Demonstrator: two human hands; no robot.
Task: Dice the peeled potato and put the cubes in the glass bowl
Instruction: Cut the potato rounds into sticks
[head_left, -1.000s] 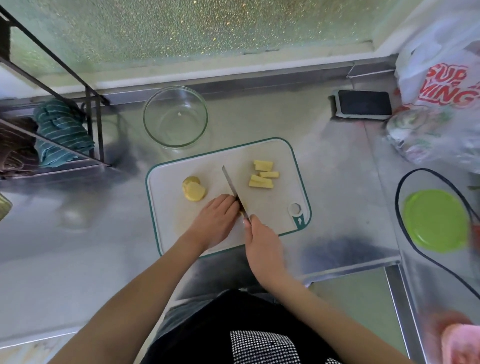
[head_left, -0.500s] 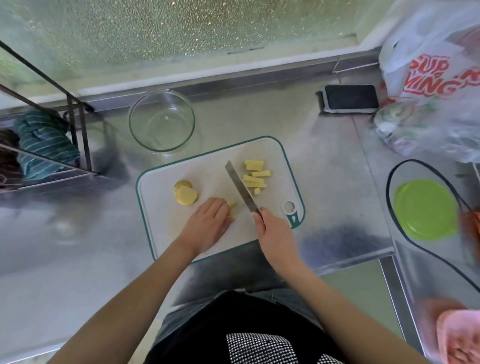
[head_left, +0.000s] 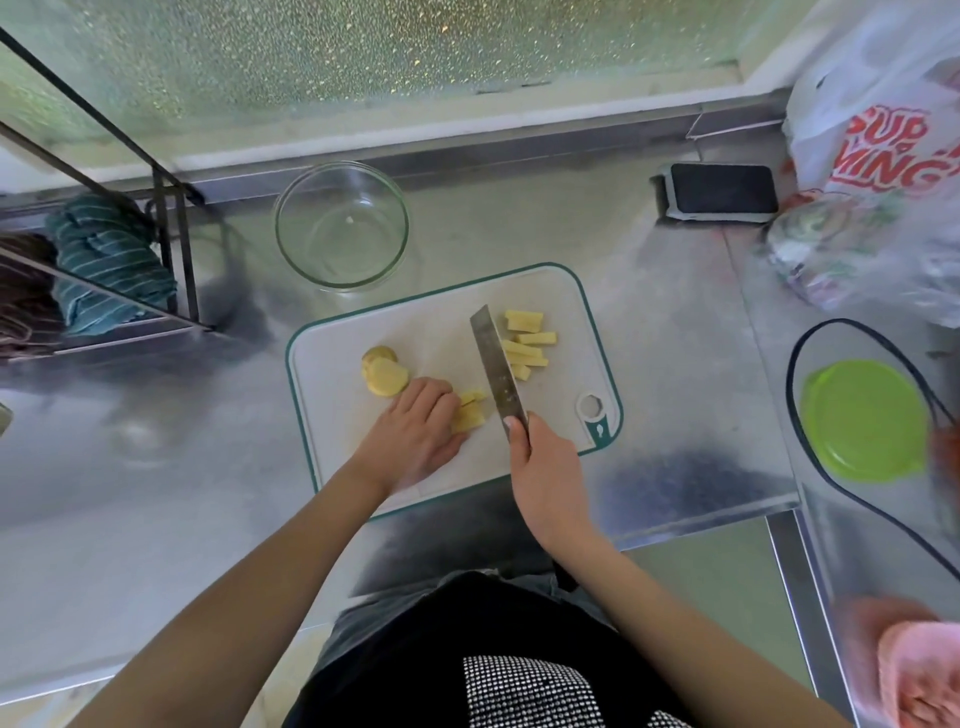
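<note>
A white cutting board (head_left: 431, 322) with a teal rim lies on the steel counter. My right hand (head_left: 545, 467) grips the handle of a knife (head_left: 493, 364), whose blade rests against a cluster of potato sticks (head_left: 527, 343) on the board's right half. My left hand (head_left: 415, 431) lies over a few cut potato strips (head_left: 470, 413) near the middle, fingers curved on them. Two round potato slices (head_left: 383, 373) sit to the left. The glass bowl (head_left: 341, 224) stands empty behind the board.
A black wire rack with a striped teal cloth (head_left: 106, 265) stands at the left. A dark sponge (head_left: 719, 189) and plastic bags (head_left: 872, 156) sit at the back right. A green lid (head_left: 865, 418) lies inside a black-rimmed basin at the right.
The knife has swung from beside my left hand over to the right, its blade pushing cut sticks to the pile. My left hand stays on the remaining strips.
</note>
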